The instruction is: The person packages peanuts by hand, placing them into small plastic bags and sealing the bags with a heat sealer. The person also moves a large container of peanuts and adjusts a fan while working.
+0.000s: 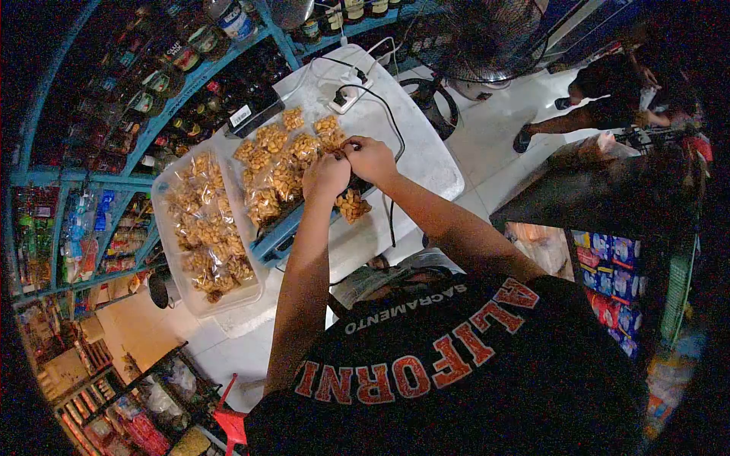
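Note:
My left hand (327,178) and my right hand (370,160) meet at the far side of a long blue-and-black device (272,245) on the white table. Both sets of fingers are closed in a pinch, almost touching each other. What lies between the fingertips is hidden; something dark shows beside them. Just below my hands, on the near side of the device, is a small clear bag of golden-brown snacks (352,205). Several similar filled bags (285,178) are piled left of my hands, by the device. Further left, a clear plastic tub (257,285) holds more bags.
The white table (437,171) carries a power strip (351,97) and a black cable (394,125). Shelves of bottles and jars (182,57) line the left. A fan (475,38) stands beyond the table. Another person (601,99) is at the upper right, near a dark counter (563,178).

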Demonstrator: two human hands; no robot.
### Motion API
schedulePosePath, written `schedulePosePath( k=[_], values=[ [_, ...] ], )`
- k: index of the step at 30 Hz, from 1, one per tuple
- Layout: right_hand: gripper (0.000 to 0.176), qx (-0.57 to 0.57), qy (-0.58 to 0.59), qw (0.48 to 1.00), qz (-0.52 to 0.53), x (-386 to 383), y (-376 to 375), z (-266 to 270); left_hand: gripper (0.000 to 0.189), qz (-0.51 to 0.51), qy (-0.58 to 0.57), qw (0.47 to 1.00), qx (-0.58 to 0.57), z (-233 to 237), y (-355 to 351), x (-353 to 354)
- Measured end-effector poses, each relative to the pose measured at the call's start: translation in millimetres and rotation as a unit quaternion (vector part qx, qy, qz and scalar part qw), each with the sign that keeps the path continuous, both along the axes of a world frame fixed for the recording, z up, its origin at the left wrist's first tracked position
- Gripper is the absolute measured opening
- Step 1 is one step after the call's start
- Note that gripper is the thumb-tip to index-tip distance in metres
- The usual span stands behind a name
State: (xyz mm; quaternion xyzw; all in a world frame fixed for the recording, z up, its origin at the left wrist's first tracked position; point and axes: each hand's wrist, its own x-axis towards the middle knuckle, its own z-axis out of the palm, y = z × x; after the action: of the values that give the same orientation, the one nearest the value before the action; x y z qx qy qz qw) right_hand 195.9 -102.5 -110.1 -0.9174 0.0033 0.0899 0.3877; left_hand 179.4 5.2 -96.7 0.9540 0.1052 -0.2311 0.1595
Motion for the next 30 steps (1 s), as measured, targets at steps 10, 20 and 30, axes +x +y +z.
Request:
schedulePosePath(
  k=[10,20,30],
  values=[
    [0.032,-0.021,0.03,0.999,0.004,-1.9,-1.0,10.1,0.044,0.027,-0.02,0.999,-0.018,14.3,-5.2,-4.2],
    [0.029,-0.015,0.017,1.0,0.011,0.6,-0.3,4.3,0.042,0.011,-0.003,1.0,-0.006,19.0,-4.7,-4.2],
    [0.029,-0.131,-0.086,0.979,0.128,3.4,-1.2,-15.6,0.041,-0.05,-0.03,0.998,0.014,7.6,-1.4,-4.4]
  ],
)
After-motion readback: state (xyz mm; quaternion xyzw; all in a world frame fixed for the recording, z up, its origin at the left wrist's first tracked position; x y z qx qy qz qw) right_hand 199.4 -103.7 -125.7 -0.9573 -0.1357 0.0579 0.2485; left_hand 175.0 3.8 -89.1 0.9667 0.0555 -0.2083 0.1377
